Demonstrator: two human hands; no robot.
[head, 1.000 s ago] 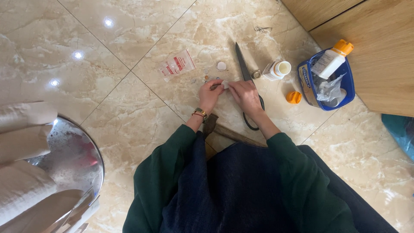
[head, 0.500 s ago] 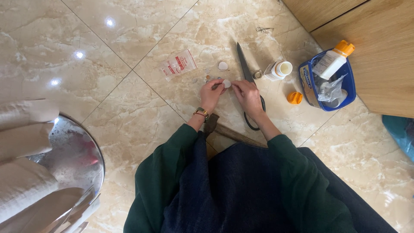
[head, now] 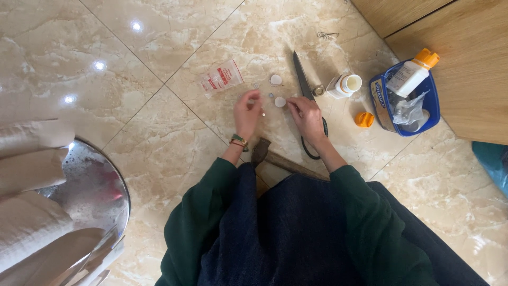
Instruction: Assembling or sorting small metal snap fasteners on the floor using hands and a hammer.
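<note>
My left hand [head: 247, 114] hovers over the marble floor with its fingers curled towards the thumb; whether it pinches something small is unclear. My right hand [head: 308, 117] is a little to the right, its fingertips on the edge of a small white disc [head: 280, 101]. A second white disc [head: 275, 80] lies just beyond it. Long black scissors [head: 301, 78] lie on the floor past my right hand, their handle loop partly under my wrist. A few tiny round bits lie between the discs.
A clear plastic packet with red print [head: 222, 78] lies far left. To the right are an uncapped white bottle on its side [head: 345, 85], an orange cap [head: 364, 119] and a blue tub [head: 381, 100] holding an orange-capped bottle. A hammer [head: 260, 151] lies by my lap. A shiny metal basin [head: 90, 196] sits left.
My hands were together around a small white piece; now they have drawn apart, the left one to the left, and the white disc sits at my right fingertips.
</note>
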